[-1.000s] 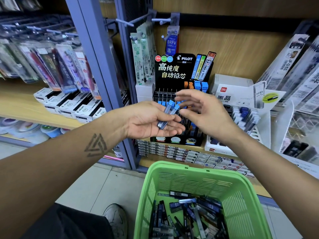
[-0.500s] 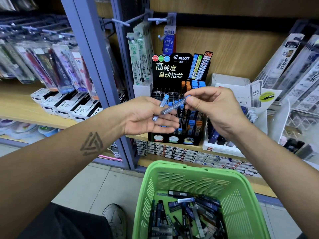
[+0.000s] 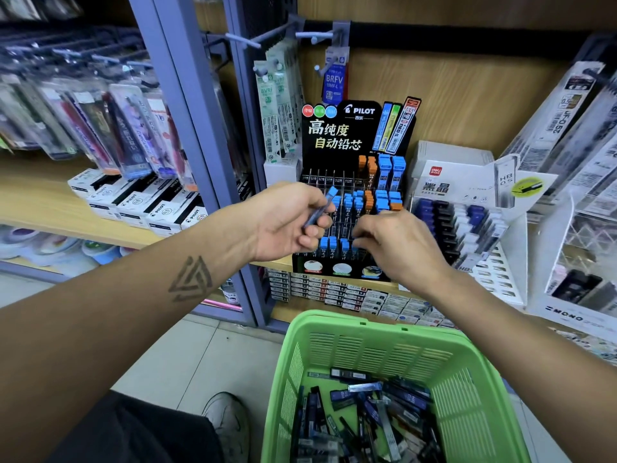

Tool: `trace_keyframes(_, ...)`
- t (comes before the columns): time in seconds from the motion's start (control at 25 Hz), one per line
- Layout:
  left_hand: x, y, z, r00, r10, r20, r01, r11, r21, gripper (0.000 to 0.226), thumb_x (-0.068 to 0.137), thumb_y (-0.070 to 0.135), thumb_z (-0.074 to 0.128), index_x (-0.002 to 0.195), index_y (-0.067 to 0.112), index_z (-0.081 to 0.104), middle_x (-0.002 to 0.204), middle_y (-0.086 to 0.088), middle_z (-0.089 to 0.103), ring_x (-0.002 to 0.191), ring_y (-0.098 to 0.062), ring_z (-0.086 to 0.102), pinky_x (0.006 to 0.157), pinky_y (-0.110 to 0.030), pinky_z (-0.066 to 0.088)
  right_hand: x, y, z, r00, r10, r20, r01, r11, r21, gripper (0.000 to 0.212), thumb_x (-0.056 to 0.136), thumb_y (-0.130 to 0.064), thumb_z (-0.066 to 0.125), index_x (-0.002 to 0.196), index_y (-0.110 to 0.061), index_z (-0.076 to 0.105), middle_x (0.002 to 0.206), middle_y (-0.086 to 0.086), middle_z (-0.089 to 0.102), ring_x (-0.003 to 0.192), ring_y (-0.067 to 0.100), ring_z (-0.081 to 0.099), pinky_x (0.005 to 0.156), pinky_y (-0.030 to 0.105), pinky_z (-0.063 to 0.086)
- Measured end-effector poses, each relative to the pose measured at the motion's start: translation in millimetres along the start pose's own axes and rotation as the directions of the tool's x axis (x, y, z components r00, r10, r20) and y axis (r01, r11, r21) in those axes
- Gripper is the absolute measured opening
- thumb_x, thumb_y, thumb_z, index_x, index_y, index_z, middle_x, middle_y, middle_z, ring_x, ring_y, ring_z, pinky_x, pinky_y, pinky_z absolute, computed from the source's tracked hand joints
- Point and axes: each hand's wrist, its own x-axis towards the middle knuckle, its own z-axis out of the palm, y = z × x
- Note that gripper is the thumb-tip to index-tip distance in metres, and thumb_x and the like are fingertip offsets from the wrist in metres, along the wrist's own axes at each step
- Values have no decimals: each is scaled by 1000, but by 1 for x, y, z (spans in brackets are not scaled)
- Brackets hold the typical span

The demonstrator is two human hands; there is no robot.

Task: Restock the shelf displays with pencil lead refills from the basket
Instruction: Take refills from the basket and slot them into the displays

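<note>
1. Gripping a blue-capped refill, the left hand has its fingers and thumb curled round the tube, which tilts cap-up just in front of the black Pilot display.
2. The right hand sits palm-down against the lower rows of that display, fingers bent toward the slots; whether they pinch a refill cannot be told, since the fingertips are hidden behind the hand.
3. The display stands on the wooden shelf, with blue-capped and orange-capped tubes upright in its compartments.
4. A green basket sits below both hands, near the lower edge of the view, and loose refills lie jumbled across its bottom.
5. A white Deli display stands just right of the Pilot one, holding dark and blue tubes in tiers.
6. Hanging packs dangle from hooks left of the Pilot sign, and white Pilot boxes line the shelf farther left.
7. A grey shoe rests on the tiled floor beside the basket.
</note>
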Motion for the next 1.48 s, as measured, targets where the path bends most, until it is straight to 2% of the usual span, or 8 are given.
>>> trace_keyframes(0.4,3,-7,-1,998,21,-54,-17,997,72,17,102,10,46,109,6,62,71,-4,54,55,-12,45,44,-21,36,3,0,-2,997,-38,62,42,997,-66,36,92,-9,55,119,-27,72,99,1,74,98,21,60,93,37,44)
trace_keyframes(0.6,2,-8,4,999,34,-17,-33,995,91,23,102,8,49,114,-2,66,68,-4,54,57,-12,45,50,-22,37,14,-4,-20,983,180,47,-169,758,630,37,93,2,61,123,-21,67,110,-5,72,100,10,68,94,26,53)
trace_keyframes(0.8,-2,-6,8,994,-19,111,16,1000,25,27,102,9,44,111,-3,66,64,0,49,55,-10,39,52,-20,32,11,-4,-25,990,126,59,-123,602,789,25,86,4,72,96,-19,75,94,6,76,92,14,72,89,30,57)
trace_keyframes(0.92,2,-6,10,996,87,-18,-85,993,85,21,102,8,47,102,0,67,77,-11,65,64,-19,58,56,-28,48,11,7,-33,975,220,27,-136,498,856,21,82,-3,78,99,-17,76,89,10,75,84,17,69,85,32,56)
trace_keyframes(1.0,8,-12,6,932,333,-144,-226,844,487,20,101,7,49,103,6,69,93,-12,71,77,-27,67,68,-40,57,13,15,-38,952,300,-59,-152,629,762,19,84,-6,78,98,-19,77,86,-1,75,82,10,68,85,28,56)
trace_keyframes(1.08,10,-20,0,840,542,19,-282,408,868,24,99,9,49,112,14,69,111,-5,71,97,-25,68,89,-37,54,14,19,-36,948,291,-132,-170,809,562,17,88,-11,74,102,-22,78,91,-9,74,85,6,68,88,27,55)
trace_keyframes(1.2,13,-33,0,796,502,339,-367,-45,929,42,95,4,46,135,11,58,140,-2,55,129,-18,51,105,-14,22,9,15,-22,979,148,-142,-104,954,282,18,93,-19,69,110,-22,74,97,-8,75,90,10,70,90,35,56)
trace_keyframes(1.48,21,-49,-3,840,353,412,-372,-177,911,59,91,1,43,149,11,41,153,-1,37,137,-21,42,110,-39,41,5,8,0,993,89,-79,-67,966,250,7,90,-23,71,97,-25,70,84,-9,71,82,15,67,78,41,57)
